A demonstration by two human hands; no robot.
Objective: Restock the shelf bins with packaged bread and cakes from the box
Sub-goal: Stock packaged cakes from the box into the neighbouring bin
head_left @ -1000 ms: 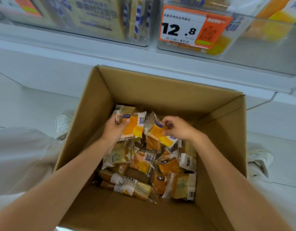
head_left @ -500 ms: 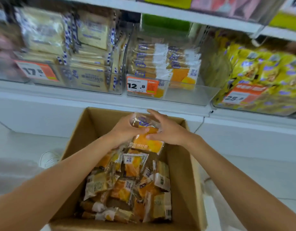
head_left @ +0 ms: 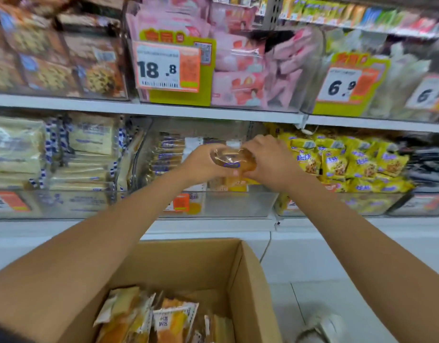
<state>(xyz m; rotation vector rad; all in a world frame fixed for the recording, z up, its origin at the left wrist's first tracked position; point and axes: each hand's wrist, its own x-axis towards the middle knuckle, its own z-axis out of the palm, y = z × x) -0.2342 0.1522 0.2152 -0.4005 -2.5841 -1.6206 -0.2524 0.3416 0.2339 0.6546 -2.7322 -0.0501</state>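
Both hands hold orange cake packets (head_left: 232, 160) together, raised over the middle clear shelf bin (head_left: 238, 204) on the lower shelf. My left hand (head_left: 203, 164) grips their left side, and my right hand (head_left: 268, 162) grips the right side. That bin holds a stack of similar packets (head_left: 169, 157) at its back left. The open cardboard box (head_left: 248, 288) stands on the floor below my arms, with several orange and yellow wrapped cakes (head_left: 173, 320) in it.
A bin of pale sliced bread (head_left: 65, 157) sits to the left, and a bin of yellow snack bags (head_left: 349, 162) to the right. Above the white shelf edge (head_left: 188, 112) are bins with pink packets (head_left: 250, 68) and price tags. A shoe (head_left: 322, 328) rests on the tiled floor.
Both hands have lifted the cake packets out of the box and up to the middle shelf bin. My view has tilted upward from the box to the shelves.
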